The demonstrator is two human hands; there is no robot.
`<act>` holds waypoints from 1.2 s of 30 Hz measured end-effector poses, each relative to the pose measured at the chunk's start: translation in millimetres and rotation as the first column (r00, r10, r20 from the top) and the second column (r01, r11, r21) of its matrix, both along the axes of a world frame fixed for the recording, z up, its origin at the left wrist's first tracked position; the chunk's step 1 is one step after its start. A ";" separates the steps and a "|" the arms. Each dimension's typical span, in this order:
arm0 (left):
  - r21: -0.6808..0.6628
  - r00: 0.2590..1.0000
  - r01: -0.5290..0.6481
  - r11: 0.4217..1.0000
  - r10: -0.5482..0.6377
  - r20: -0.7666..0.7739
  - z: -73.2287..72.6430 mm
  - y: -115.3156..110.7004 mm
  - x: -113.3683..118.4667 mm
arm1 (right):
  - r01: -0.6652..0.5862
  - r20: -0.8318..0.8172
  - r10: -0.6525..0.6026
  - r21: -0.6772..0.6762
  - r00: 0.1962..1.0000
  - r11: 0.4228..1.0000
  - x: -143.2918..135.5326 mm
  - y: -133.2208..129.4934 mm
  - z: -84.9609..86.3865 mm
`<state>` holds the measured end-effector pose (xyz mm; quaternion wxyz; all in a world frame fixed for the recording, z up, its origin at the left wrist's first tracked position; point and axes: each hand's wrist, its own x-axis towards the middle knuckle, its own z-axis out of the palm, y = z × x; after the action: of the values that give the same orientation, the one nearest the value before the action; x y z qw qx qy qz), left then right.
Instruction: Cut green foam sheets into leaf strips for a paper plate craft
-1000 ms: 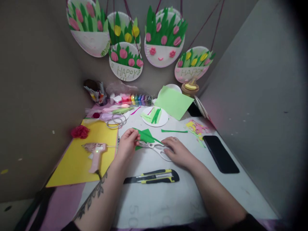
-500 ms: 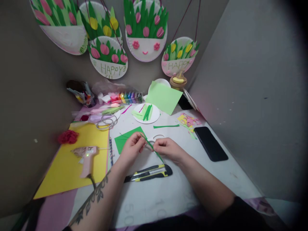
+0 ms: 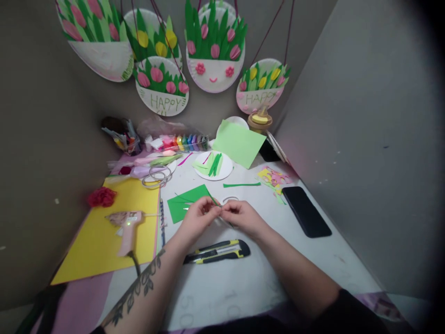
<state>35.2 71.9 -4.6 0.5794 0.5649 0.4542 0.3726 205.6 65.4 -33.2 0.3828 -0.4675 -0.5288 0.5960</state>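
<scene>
Both hands meet over the middle of the white table. My left hand [image 3: 202, 214] is closed on a thin green paper strip [image 3: 212, 196], whose upper end sticks out above the fingers. My right hand [image 3: 239, 215] pinches the same strip beside it, fingertips touching or nearly so. Scissors, mostly hidden, lie beneath the hands, with one handle loop [image 3: 231, 199] showing. Left of them is a dark green sheet [image 3: 181, 211]. Nearer to me lies a black and yellow utility knife [image 3: 219, 251]. Another green strip [image 3: 241, 185] lies beyond the hands.
A pink glue gun [image 3: 128, 232] rests on yellow paper [image 3: 90, 246] at left. A white plate [image 3: 225, 168] holds green strips, with a light green sheet [image 3: 239, 141] behind. At right is a black phone [image 3: 306, 212]. Paper-plate flower crafts [image 3: 215, 76] hang on the wall.
My left hand has moved right and slightly down along the strip, closing the gap to my right hand. The view has shifted slightly.
</scene>
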 end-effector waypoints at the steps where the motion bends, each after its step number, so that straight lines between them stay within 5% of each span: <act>1: 0.013 1.000 0.001 1.000 0.000 -0.030 0.6 -0.5 0.0 | 0.004 0.028 -0.005 0.030 1.000 1.000 -0.3 -0.1 0.1; 16: -0.028 0.999 -0.038 0.999 0.037 -0.020 5.1 -4.0 1.2 | 0.016 0.069 -0.022 0.089 0.997 0.996 -2.1 -2.0 6.4; 24: -0.018 0.979 -0.205 0.979 0.204 -0.016 -2.6 0.0 -1.6 | 0.001 0.225 -0.065 0.272 0.972 0.962 -4.6 -4.6 4.2; 36: -0.179 0.902 -0.347 0.921 0.380 0.204 0.6 12.6 -16.5 | 0.004 0.199 -0.063 0.280 0.978 0.960 -2.7 -4.3 6.9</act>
<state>18.8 84.5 -4.0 0.5868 0.3806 0.5047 0.5060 202.9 61.2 -26.3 0.3981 -0.4770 -0.6360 0.4576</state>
